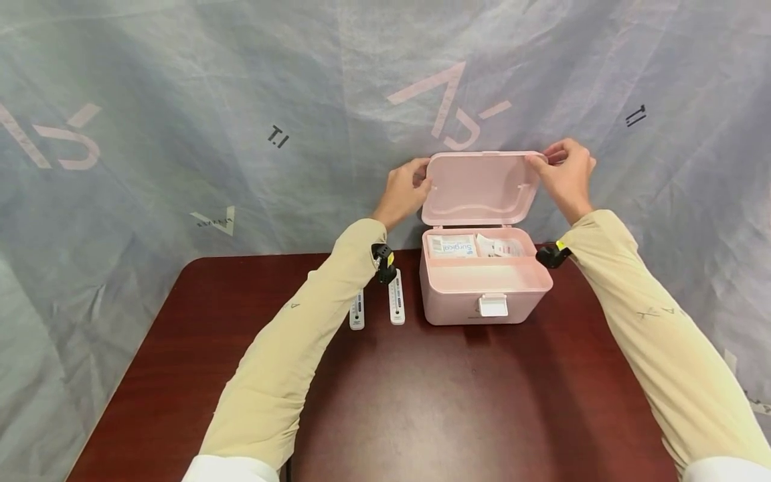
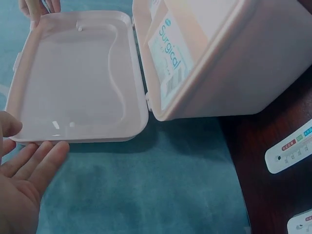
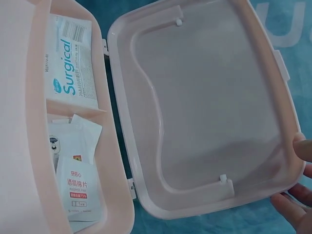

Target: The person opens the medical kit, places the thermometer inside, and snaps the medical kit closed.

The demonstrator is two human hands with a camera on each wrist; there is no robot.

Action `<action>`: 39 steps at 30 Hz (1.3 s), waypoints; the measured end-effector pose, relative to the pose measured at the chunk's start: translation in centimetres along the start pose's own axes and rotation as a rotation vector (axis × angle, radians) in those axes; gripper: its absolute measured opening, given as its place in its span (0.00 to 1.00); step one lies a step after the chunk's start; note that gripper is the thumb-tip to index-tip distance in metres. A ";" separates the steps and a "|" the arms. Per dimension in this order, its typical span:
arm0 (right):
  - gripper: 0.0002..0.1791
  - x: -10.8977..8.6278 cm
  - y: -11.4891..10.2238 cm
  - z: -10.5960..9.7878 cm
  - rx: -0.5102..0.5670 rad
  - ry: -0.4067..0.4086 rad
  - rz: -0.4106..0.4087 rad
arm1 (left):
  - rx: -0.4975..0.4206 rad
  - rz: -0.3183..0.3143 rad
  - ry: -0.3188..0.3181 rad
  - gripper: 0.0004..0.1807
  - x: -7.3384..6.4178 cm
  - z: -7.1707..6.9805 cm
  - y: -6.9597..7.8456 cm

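A pink plastic box point(image 1: 446, 309) stands at the table's back edge, its hinged lid point(image 1: 482, 187) raised upright behind it. My left hand point(image 1: 402, 194) holds the lid's left edge near the upper corner, thumb on the inner side and fingers behind the rim. At the opposite upper corner, my right hand point(image 1: 569, 175) pinches the lid between thumb and fingers. In the box's rear compartments lie a white packet printed "Surgical" point(image 3: 73, 58) and several alcohol pad sachets point(image 3: 80, 183). The wide front section shows a smooth pink surface. A white latch point(image 1: 493, 305) hangs on the box's front.
Two white thermometers point(image 1: 396, 298) lie on the dark red table point(image 1: 421, 402) left of the box, one partly hidden by my left sleeve. A grey-blue printed cloth point(image 1: 241, 100) hangs close behind the lid and covers the background.
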State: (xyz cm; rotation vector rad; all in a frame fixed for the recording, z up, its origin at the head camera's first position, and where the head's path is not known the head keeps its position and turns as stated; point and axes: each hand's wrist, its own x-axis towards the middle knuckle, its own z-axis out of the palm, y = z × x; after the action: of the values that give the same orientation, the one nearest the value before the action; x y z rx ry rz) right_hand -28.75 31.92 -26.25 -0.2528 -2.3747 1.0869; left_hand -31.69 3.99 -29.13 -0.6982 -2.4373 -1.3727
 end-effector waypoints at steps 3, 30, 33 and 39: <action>0.24 0.0 -0.1 0.2 -0.007 -0.005 0.014 | 0.005 -0.001 -0.002 0.24 -0.1 0.2 -0.1; 0.44 -0.3 0.7 1.1 -0.115 -0.366 -0.044 | 0.130 -0.202 -0.177 0.35 -1.2 0.7 -0.3; 0.41 -0.4 1.1 1.3 -0.108 -0.354 -0.056 | 0.135 -0.209 -0.211 0.35 -1.3 0.8 -0.5; 0.38 -0.8 1.8 1.6 -0.103 -0.375 -0.049 | 0.125 -0.190 -0.225 0.35 -1.6 1.1 -0.7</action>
State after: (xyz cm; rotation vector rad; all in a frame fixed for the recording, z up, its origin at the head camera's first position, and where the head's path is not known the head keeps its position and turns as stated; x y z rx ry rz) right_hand -28.98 31.79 -28.72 -0.0263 -2.7561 1.0654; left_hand -30.71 4.14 -30.92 -0.6349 -2.8025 -1.2510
